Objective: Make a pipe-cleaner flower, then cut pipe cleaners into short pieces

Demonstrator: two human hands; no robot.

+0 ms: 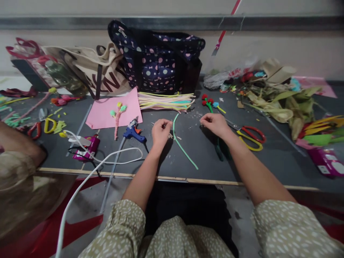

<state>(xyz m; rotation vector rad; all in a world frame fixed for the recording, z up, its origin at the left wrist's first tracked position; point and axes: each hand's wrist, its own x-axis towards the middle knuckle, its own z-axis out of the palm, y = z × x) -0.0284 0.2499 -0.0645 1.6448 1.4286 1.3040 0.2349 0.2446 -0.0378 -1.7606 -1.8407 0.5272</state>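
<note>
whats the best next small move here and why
I'd probably bring the right hand across to the curved green strip: the left hand is already right beside it, though contact is hard to tell, while the right is clearly apart from it.

Just under my right hand (216, 124), my wrist is hiding part of a dark green object (219, 153); I am not making out whether I am pinching anything. Well left of my left hand (161, 134), the view's edge is cutting off another person's arm (20, 143).
</note>
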